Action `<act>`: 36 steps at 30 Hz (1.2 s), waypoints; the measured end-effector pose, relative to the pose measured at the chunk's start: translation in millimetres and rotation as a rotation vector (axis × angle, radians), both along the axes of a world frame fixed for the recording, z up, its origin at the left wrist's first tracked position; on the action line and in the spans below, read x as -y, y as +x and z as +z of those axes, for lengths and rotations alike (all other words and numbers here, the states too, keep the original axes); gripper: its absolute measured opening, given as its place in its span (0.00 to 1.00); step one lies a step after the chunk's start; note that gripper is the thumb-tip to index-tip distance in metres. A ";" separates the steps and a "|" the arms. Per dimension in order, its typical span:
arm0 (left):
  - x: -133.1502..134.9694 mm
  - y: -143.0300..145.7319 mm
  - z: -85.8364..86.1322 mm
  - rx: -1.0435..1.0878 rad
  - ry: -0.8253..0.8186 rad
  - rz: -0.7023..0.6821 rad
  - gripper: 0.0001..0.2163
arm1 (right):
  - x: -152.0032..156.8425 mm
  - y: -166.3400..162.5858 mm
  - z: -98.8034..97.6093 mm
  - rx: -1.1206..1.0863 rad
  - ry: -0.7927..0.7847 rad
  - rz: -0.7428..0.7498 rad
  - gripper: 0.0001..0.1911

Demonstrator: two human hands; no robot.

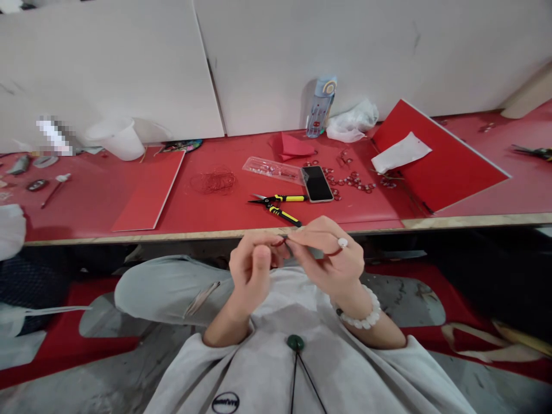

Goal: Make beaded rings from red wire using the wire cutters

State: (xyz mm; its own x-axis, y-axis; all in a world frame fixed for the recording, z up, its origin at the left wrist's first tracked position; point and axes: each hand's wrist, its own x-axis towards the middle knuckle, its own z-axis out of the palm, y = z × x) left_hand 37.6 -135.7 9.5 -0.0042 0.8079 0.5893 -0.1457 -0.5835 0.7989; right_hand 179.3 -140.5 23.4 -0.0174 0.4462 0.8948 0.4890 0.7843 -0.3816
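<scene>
Both hands meet in front of my chest, just off the table's near edge, with the fingertips close together. My left hand (252,270) pinches a short piece of dark red cord (280,241). My right hand (330,256) grips the same cord between thumb and fingers; its exact shape is too small to make out. On one right finger sits a red cord ring with a white bead (342,242). Past my fingers, yellow-and-black pliers (278,207) lie with their handles spread. A phone (318,184) and a clear plastic tray (273,169) with small beads are behind them.
Several red cord rings (356,181) lie right of the phone. A tangle of red thread (213,181) is left of the pliers. Red boards (150,192) flank the work area. A blue bottle (321,109), a plastic bag (353,121) and a white cup (118,138) stand along the partition.
</scene>
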 end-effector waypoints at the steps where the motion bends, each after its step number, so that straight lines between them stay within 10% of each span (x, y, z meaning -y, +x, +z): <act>1: -1.4 -1.1 1.9 0.062 -0.118 -0.095 0.20 | -1.8 1.5 -0.6 -0.034 -0.008 0.034 0.12; 10: -6.1 -10.0 18.6 0.102 -0.531 -0.577 0.16 | -8.7 9.3 -7.7 -0.087 -0.024 0.053 0.07; 16: 2.8 -11.1 20.0 0.076 -0.449 -0.366 0.12 | -6.5 9.1 -8.7 0.017 0.004 -0.071 0.10; 25: 10.0 -10.7 18.7 -0.084 -0.111 -0.109 0.05 | 1.8 8.7 -1.7 -0.053 -0.124 0.139 0.11; 36: 10.7 -11.9 14.8 -0.102 0.060 -0.039 0.01 | 18.5 2.6 4.1 0.039 -0.029 -0.145 0.11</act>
State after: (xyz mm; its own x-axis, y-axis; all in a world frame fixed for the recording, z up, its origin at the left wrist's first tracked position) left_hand 25.7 -146.3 24.3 0.0889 0.7697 0.6322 -0.0890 -0.6260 0.7747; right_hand 181.9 -159.1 27.6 0.0142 0.4727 0.8811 0.6113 0.6932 -0.3817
